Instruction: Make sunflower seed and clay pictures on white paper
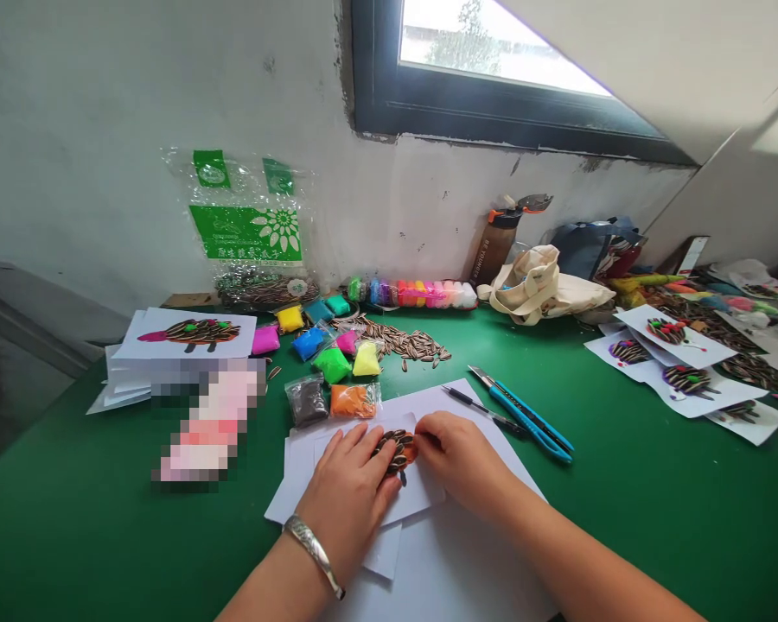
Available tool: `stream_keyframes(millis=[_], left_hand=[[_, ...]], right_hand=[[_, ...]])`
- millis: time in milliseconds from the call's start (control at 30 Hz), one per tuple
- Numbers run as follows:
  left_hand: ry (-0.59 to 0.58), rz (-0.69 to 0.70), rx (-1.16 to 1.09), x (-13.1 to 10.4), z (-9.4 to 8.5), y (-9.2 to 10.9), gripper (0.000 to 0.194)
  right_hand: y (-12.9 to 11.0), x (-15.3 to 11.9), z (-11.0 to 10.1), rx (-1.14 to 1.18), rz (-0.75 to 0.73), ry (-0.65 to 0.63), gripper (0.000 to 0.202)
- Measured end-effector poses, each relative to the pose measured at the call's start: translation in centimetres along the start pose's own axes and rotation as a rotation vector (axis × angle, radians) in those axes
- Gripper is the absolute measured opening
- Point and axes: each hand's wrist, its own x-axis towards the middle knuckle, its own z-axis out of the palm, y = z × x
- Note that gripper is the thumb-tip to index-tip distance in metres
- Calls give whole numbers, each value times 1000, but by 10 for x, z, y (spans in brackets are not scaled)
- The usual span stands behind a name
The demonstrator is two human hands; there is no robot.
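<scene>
My left hand [356,484], with a silver bracelet on its wrist, lies flat with fingers outstretched on a white card [421,492]. Its fingertips rest at the left side of a small figure [397,447] made of striped sunflower seeds on orange clay, with a dark foot below. At the figure's right edge my right hand [450,445] is closed in a pinch. Whatever sits between its fingertips is hidden. Under the card lie more white sheets [499,553]. Just above are packets of brown clay [307,400] and orange clay [353,401].
Right of my hands lie a black pen [483,409] and a blue utility knife [525,416]. Behind are coloured clay packets [332,364], loose sunflower seeds [415,344] and a seed bag [246,233]. Finished seed pictures lie left [191,333] and right [687,380]. A bottle [496,242] stands by the wall.
</scene>
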Motion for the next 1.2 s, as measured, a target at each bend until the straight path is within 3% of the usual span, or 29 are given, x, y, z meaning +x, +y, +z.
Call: stream_keyframes(millis=[500,767,1000,1200], left_hand=[[4,-4,-18,1,1,1,36],[-47,-15,-7,-1,-3,3,40],[-96,-26,-49,-2,-9,4,47],[-71,-29,-56,-2,-7,4,47]], right_hand=[[-9,1,15,-203,-48,34,15],[4,6,6,-89,-90,73,18],[12,55,-18,-188,-94,153,23],[14,99,-1,-320,-109,149,24]])
